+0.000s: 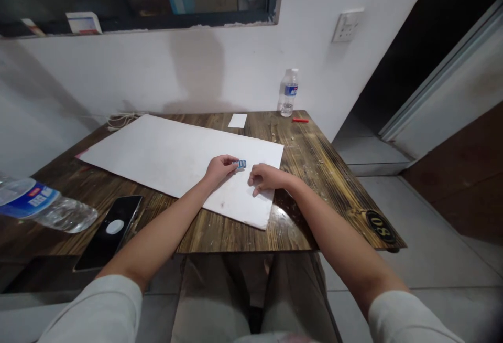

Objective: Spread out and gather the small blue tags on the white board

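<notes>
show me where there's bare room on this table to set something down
The white board is free left of the left hand. Bare wood shows between the right forearm and the table's right edge. It is crowded where the right hand nears the blue piece, and at left, around the large bottle and phone.

Right side: dark-brown wooden tabletop [326, 175] offers passage beside the flat white board [168, 149].
Far right: upright clear plastic bottle [290, 91] blocks.
Left: large blue-labelled bottle [43, 201] blocks.
</notes>
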`<state>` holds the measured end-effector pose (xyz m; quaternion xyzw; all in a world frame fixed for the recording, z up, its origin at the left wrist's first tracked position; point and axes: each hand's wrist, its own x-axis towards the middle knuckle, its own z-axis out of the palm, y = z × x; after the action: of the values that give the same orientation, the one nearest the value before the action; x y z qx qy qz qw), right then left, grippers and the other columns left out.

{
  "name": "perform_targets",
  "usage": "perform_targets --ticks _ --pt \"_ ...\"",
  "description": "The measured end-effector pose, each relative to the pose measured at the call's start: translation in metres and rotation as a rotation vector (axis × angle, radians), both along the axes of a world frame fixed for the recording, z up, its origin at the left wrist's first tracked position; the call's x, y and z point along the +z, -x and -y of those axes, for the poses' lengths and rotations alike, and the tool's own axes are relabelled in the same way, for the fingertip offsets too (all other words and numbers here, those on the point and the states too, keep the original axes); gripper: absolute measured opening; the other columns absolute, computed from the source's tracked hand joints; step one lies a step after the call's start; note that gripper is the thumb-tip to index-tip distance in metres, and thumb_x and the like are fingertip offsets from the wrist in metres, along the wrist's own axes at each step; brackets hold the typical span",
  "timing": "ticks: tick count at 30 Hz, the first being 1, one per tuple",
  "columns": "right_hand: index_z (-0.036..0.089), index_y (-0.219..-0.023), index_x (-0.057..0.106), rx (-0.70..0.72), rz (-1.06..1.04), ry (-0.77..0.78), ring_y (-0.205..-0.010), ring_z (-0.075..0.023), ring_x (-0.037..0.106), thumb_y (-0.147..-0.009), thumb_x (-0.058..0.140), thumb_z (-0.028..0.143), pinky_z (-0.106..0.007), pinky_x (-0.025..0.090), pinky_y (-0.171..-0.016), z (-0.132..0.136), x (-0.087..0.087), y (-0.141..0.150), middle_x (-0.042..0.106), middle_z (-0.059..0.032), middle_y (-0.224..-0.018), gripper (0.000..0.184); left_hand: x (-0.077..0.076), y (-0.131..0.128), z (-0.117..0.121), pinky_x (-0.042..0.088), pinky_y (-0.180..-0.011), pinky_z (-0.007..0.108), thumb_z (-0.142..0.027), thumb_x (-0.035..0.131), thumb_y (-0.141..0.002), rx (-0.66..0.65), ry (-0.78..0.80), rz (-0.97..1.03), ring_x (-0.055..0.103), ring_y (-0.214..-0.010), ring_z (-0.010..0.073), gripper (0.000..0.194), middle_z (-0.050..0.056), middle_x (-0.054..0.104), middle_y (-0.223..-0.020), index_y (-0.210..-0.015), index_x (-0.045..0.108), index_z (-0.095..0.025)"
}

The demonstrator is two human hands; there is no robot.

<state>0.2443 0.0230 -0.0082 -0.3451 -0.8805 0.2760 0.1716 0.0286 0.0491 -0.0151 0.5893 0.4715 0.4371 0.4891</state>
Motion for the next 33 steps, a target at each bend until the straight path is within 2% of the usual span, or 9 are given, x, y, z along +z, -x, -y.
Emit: perform_targets --ticks 8,14,21,27,33 --pt "0.018 -0.083 0.075 -0.070 0.170 0.017 -0.088 -0.0200 0.058 -0.065 0.084 0.020 -0.025 0.042 -0.074 0.012 0.010 0.009 0.066 -0.0069 -0.093 0.021 -0.003 0.001 0.001 0.040 -0.048 0.022 -0.031 0.079 -0.065 -0.021 -0.025 -0.025 0.055 -0.052 0.0101 0.031 0.003 0.064 -0.061 -0.088 0.072 -0.012" --pt "0.018 -0.080 0.075 -0.065 0.201 -0.001 -0.088 -0.0202 0.059 -0.067 0.081 0.019 -0.026 0.042 -0.075 0.016 0.011 0.010 0.066 -0.0074 -0.093 0.014 -0.005 -0.001 0.005 0.040 -0.050 0.023 -0.034 0.077 -0.065 -0.016 -0.079 -0.054 0.055 -0.053 0.0109 0.030 0.001 0.063 -0.061 -0.085 0.071 -0.013" --pt "0.018 -0.090 0.075 -0.063 0.194 -0.040 -0.087 -0.0202 0.059 -0.064 0.084 0.019 -0.027 0.044 -0.077 0.014 0.009 0.009 0.066 -0.0085 -0.098 0.028 -0.003 -0.002 0.008 0.043 -0.054 0.025 -0.035 0.077 -0.065 -0.010 -0.155 -0.135 0.057 -0.057 0.0123 0.027 0.004 0.067 -0.067 -0.082 0.073 -0.013" --pt "0.018 -0.087 0.076 -0.068 0.265 -0.035 -0.089 -0.0206 0.060 -0.069 0.080 0.019 -0.026 0.044 -0.077 0.017 0.012 0.010 0.065 -0.0092 -0.099 0.019 0.002 -0.005 0.013 0.043 -0.055 0.025 -0.034 0.077 -0.064 0.006 -0.154 -0.119 0.057 -0.057 0.0126 0.027 0.005 0.068 -0.069 -0.081 0.073 -0.013" --pt "0.019 -0.088 0.076 -0.069 0.307 -0.035 -0.096 -0.0232 0.059 -0.071 0.079 0.021 -0.026 0.042 -0.076 0.017 0.011 0.011 0.065 -0.0102 -0.102 0.018 -0.002 -0.004 0.010 0.043 -0.055 0.025 -0.032 0.076 -0.064 0.004 -0.185 -0.112 0.056 -0.058 0.0121 0.025 0.005 0.068 -0.069 -0.080 0.073 -0.013"
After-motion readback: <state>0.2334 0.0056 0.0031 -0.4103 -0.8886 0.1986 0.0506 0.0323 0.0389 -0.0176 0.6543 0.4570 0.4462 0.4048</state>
